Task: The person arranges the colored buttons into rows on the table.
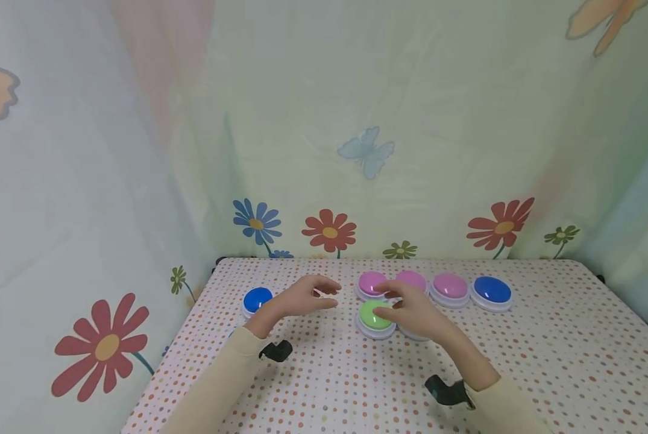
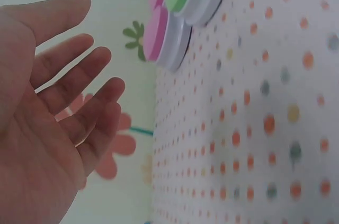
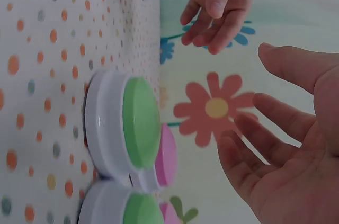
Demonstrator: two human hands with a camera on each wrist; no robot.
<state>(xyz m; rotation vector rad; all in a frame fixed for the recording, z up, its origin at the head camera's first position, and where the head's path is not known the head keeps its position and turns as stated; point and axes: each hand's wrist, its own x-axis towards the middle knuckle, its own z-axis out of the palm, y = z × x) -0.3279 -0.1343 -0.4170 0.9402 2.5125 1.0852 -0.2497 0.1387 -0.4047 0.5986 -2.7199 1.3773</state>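
The left hand [image 1: 304,295] hovers over the table, fingers loosely bent and holding nothing, between a blue button [image 1: 257,299] and a green button [image 1: 375,315]. Above the green button and its neighbours, the right hand [image 1: 417,310] is held in the air with relaxed, parted fingers. Its wrist view shows a gap between that hand [image 3: 286,134] and the green button [image 3: 142,123]. A second green button [image 3: 143,211] lies beside it, mostly covered by the right hand in the head view. The left wrist view shows the left hand's [image 2: 58,91] empty palm.
Behind the green buttons, pink buttons [image 1: 372,283] [image 1: 451,286] and a blue button [image 1: 492,290] form a row. The dotted tabletop [image 1: 324,386] ends at a flowered curtain [image 1: 302,120]. Another blue piece shows partly by the left forearm.
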